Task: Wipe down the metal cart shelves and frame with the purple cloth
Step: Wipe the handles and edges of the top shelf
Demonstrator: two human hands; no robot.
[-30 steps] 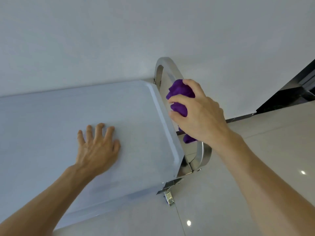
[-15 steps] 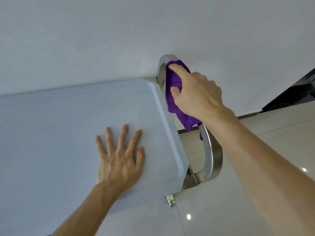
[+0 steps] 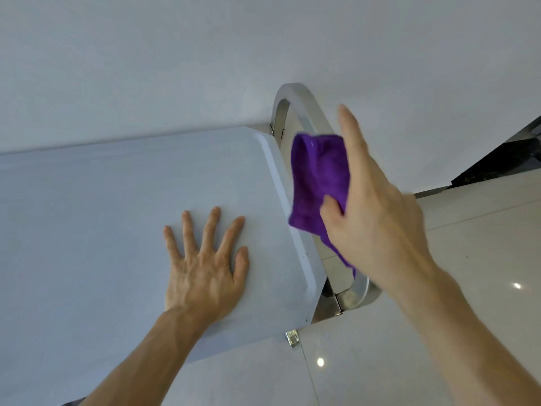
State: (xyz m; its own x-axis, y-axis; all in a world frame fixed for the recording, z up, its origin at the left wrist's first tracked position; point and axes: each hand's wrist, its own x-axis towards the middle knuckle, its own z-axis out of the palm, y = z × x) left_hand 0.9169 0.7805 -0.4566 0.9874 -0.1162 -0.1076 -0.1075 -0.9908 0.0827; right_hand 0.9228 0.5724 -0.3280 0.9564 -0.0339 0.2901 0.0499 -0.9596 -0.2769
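I look down on the metal cart's flat top shelf [image 3: 117,215], which fills the left half of the view. Its curved steel handle [image 3: 301,104] loops off the shelf's right end. My left hand [image 3: 205,268] lies flat on the shelf with the fingers spread. My right hand [image 3: 377,218] holds the purple cloth [image 3: 319,183] over the handle, thumb pinching the cloth against the palm, index finger stretched straight up. The cloth hangs between the shelf's right edge and the handle and hides the handle's middle part.
A pale wall [image 3: 263,39] rises right behind the cart. Glossy light floor tiles [image 3: 483,259] spread to the right and below. A dark fixture [image 3: 515,153] stands at the far right. A small caster bracket [image 3: 292,338] shows under the shelf's near corner.
My right hand slid the cloth up to the top of the handle and then back down its middle, and its fingers opened out. My left hand shifted right on the shelf.
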